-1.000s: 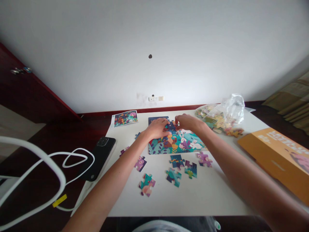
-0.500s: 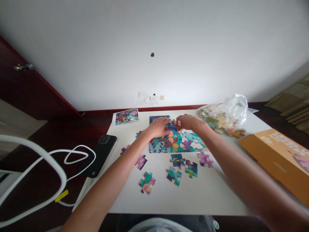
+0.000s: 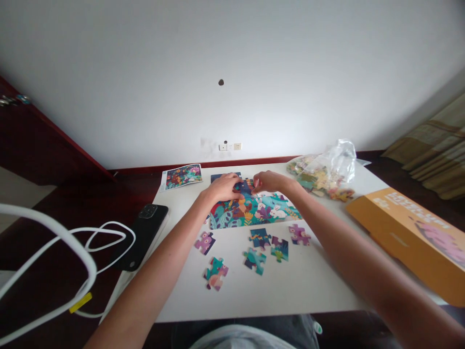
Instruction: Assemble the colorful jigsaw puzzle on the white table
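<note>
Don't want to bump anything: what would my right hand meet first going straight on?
Your right hand likely meets the dark puzzle pieces at its fingertips, then your left hand; depth is unclear.

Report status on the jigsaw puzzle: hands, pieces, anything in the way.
Left hand and right hand both on the puzzle, top edge. Any held piece hidden. Loose pieces in front, not blocking.

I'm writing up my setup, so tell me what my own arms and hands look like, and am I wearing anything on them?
Both arms are bare and slim. The bare left forearm and bare right forearm show no sleeve, and the left hand grip and right hand grip wear no gloves. No watch or bracelet shows.
</note>
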{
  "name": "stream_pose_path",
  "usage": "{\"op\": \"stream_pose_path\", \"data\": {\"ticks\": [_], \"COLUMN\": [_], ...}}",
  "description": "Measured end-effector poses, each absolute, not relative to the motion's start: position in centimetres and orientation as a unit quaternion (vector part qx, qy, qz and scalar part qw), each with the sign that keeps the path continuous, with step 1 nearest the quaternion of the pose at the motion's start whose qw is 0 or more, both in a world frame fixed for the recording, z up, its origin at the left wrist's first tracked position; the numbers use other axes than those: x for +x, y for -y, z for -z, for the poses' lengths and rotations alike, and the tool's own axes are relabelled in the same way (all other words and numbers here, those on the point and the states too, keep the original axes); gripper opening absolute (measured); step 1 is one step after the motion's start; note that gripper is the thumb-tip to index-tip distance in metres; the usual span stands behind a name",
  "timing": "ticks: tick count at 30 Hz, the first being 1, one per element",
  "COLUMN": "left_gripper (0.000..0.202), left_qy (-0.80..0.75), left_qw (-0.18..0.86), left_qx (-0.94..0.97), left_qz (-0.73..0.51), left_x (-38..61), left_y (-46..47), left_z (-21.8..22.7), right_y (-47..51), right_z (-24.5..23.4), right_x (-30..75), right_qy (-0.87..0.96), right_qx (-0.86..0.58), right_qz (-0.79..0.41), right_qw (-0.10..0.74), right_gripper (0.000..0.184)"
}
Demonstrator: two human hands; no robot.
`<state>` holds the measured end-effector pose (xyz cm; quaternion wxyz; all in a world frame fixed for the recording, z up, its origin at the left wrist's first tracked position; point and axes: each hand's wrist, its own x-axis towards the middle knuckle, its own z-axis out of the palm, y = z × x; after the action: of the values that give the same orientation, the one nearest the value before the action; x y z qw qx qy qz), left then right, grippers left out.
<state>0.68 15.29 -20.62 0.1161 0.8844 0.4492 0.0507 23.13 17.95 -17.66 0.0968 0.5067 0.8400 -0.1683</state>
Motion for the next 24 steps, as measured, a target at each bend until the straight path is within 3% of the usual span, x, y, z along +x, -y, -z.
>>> {"op": "stream_pose_path", "data": {"ticks": [12,24], "left_gripper": [0.06,0.063], "left_qy": [-0.459,-0.439], "left_qw": [0.136,0.155], "left_qx": [0.876,0.884], "left_qz": [-0.048,-0.038], "left_x": [-0.5,-1.5], "left_y": [-15.9,-16.1], "left_z": [20.6,20.1], "right_y": [-18.1,-18.3], "right_z": [19.1,19.4], "right_x": [22.7,22.6], "right_qy": [-0.846,-0.849], "right_qx": [0.503,0.5], "right_qz": [0.171,0.159], "right_qw": [0.051,0.062], "right_gripper": [0.032,0.035]}}
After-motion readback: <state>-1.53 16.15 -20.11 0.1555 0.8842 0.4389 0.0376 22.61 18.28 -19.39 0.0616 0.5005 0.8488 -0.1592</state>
